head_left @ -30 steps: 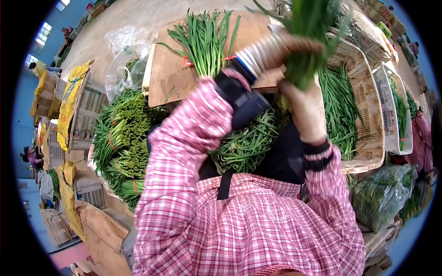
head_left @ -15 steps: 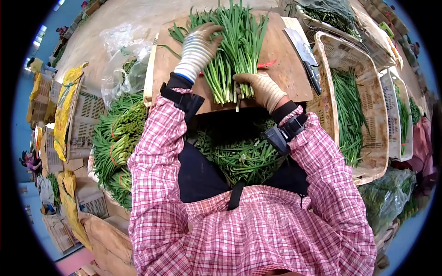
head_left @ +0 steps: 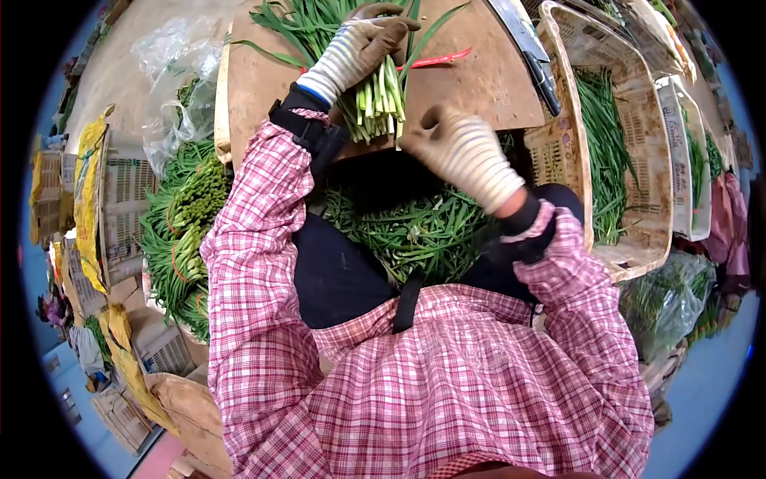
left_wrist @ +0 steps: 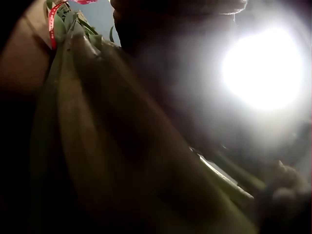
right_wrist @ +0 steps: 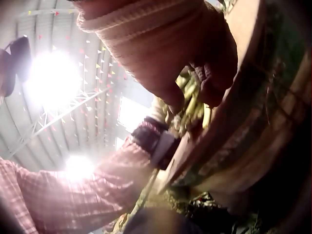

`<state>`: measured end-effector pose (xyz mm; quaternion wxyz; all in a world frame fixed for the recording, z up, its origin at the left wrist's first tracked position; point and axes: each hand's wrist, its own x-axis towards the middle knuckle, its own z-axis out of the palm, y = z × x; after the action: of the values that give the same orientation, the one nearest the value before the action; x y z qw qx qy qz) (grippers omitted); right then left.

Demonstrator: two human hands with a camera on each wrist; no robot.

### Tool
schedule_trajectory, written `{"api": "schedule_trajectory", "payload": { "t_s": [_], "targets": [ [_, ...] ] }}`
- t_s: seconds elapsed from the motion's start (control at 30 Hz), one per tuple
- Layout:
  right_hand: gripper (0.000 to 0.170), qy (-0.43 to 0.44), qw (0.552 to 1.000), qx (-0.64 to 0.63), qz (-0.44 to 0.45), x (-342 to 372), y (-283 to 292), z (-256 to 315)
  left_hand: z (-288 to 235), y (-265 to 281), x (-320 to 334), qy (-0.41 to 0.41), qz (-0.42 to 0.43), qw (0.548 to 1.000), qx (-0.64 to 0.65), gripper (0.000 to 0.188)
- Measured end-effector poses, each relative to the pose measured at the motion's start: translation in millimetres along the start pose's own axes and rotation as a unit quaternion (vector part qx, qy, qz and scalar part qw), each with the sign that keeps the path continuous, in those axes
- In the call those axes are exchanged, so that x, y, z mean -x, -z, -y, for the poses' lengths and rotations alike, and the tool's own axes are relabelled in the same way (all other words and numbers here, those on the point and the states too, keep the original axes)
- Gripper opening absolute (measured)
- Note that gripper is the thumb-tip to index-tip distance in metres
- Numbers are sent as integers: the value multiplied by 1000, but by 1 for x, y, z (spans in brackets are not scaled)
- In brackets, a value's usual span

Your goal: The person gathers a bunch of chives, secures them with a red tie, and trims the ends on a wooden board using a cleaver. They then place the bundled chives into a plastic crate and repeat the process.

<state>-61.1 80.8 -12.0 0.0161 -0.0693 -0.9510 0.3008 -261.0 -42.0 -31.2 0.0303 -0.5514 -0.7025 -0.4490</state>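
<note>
A bunch of garlic chives (head_left: 379, 100) lies on a brown board (head_left: 479, 88), its pale cut ends toward the person's body. The gloved left hand (head_left: 355, 52) grips the bunch from above, fingers curled over the stalks. Long leaves spread out beyond that hand. Close to the cut ends, the gloved right hand (head_left: 463, 152) has loosely bent fingers, with a gap between thumb and forefinger. Through that gap the stalks (right_wrist: 192, 100) show in the right wrist view. A red printed tie (head_left: 443, 59) runs under the bunch. The left wrist view is mostly dark leaves (left_wrist: 87, 117).
A knife (head_left: 542, 84) lies at the board's right edge. Beyond it stands a crate (head_left: 630, 259) of loose chives (head_left: 602, 168). Tied bunches (head_left: 187, 231) are stacked on the left. Loose leaves (head_left: 423, 239) lie in the lap, below the board's near edge.
The right hand brought a handful of chives down onto the board, then let go and moved back toward the body. The left hand went from the raised handful to the bunch and now grips it.
</note>
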Motion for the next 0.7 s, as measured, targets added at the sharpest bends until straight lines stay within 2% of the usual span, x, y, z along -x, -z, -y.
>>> {"api": "schedule_trajectory", "payload": {
  "t_s": [0.07, 0.1, 0.13, 0.2, 0.3, 0.4, 0.43, 0.53, 0.57, 0.6, 0.67, 0.7],
  "targets": [
    [55, -18, 998, 60, 30, -3, -27, 3, 6, -5, 4, 18, -21, 1000, -7, 61],
    [56, -26, 997, 72, 33, -1, -30, 7, 9, -7, 5, 1, -18, 999, -45, 58],
    [50, -42, 998, 53, 16, -3, -35, 5, 11, -9, 4, -18, -16, 996, -84, 55],
    [31, -38, 997, 43, -43, -2, -41, 1, 14, -12, 5, -27, 4, 992, -125, 34],
    [32, -4, 996, -6, -87, 2, -35, -6, -1, -14, -1, -18, 55, 976, -210, 28],
    [41, -35, 995, -96, -8, 5, 15, -5, -13, -20, -7, 35, 93, 959, -264, 32],
    [39, -47, 991, -122, 11, 9, 40, -1, -9, -22, -9, 37, 109, 955, -274, 34],
    [30, -6, 982, -186, 34, 24, 104, -6, -18, -33, -18, 87, 159, 938, -296, 28],
    [30, -25, 978, -202, 49, 31, 133, 3, -21, -34, -19, 66, 175, 929, -318, 32],
    [27, -60, 973, -219, 31, 37, 156, 8, -29, -34, -22, 64, 206, 917, -336, 35],
    [24, -71, 959, -272, -38, 45, 200, 10, -34, -35, -24, 79, 198, 919, -333, 36],
    [25, -19, 951, -302, -58, 45, 221, 5, -28, -37, -24, 82, 187, 927, -314, 36]
  ]
}}
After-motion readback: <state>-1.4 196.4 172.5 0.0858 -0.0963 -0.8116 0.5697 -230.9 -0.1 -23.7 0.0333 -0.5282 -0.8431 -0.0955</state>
